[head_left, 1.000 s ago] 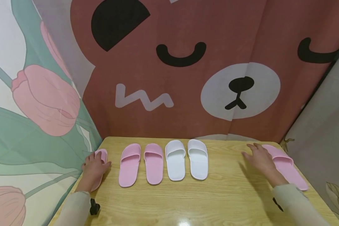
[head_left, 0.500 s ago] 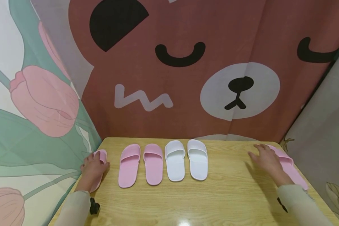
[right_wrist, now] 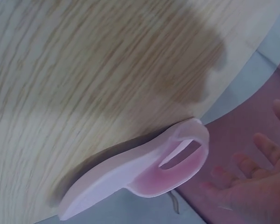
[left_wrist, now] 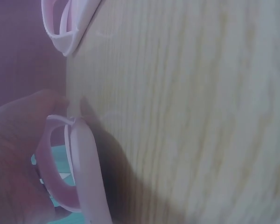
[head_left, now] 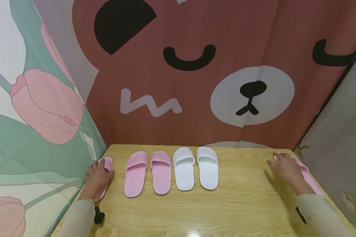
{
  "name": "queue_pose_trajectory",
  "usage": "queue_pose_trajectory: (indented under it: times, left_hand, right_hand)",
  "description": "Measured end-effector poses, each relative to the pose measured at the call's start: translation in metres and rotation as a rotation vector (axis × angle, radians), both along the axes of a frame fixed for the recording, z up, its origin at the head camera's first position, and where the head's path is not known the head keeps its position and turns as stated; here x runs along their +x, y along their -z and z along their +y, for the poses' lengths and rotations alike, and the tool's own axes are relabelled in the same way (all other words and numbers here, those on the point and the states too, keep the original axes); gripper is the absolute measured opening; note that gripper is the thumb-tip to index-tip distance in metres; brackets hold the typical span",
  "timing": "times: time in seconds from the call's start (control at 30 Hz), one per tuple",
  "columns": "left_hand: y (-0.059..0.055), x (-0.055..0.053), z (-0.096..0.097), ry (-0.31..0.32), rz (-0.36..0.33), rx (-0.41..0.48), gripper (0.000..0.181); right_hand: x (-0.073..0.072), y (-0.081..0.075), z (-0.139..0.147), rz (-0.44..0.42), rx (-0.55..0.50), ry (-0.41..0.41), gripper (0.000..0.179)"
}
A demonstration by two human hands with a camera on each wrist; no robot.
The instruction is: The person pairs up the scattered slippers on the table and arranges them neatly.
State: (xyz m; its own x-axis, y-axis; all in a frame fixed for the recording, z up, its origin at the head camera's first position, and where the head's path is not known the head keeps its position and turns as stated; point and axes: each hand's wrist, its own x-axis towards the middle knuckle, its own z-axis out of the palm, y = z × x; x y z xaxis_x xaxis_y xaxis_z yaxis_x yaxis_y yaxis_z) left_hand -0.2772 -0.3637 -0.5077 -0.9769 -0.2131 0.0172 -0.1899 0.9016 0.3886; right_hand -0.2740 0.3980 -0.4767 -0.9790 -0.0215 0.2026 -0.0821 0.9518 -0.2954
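In the head view, my left hand (head_left: 97, 177) lies over a pink slipper (head_left: 106, 163) at the table's left edge, thumb to its right and fingers to its left. The left wrist view has this hand (left_wrist: 16, 158) straddling the slipper's strap (left_wrist: 60, 191), with the thumb apparently just apart from it; firm contact cannot be told. My right hand (head_left: 289, 169) hovers over a pink slipper (head_left: 312, 184) at the right edge, covering part of it. In the right wrist view, the spread, loosely bent fingers of the right hand (right_wrist: 252, 182) stand apart from that slipper (right_wrist: 144, 168).
Between the hands, a pink pair, left slipper (head_left: 135, 179) and right slipper (head_left: 161, 177), lies beside a white pair, left slipper (head_left: 184, 174) and right slipper (head_left: 209, 172). The wooden table (head_left: 178, 214) meets a bear-print curtain (head_left: 154, 131) behind, with cloth at both sides.
My right hand has moved right, from beside the right pink slipper to over it. The left hand stays almost still over the left slipper. No slipper has visibly shifted.
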Motion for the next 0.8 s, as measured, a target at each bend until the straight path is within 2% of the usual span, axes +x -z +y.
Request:
queue_pose_trajectory:
  times: [0.3, 0.6, 0.8]
  left_hand:
    - [0.0, 0.002, 0.001, 0.004, -0.018, 0.003, 0.085]
    - [-0.002, 0.001, 0.0, 0.013, 0.008, -0.011, 0.08]
    - [-0.002, 0.0, 0.001, -0.001, -0.017, -0.005, 0.081]
  right_hand:
    - [0.002, 0.009, 0.013, 0.01, -0.008, 0.014, 0.057]
    - [0.003, 0.008, 0.022, -0.088, 0.018, 0.088, 0.07]
    - [-0.001, 0.012, 0.03, -0.022, 0.023, 0.071, 0.062]
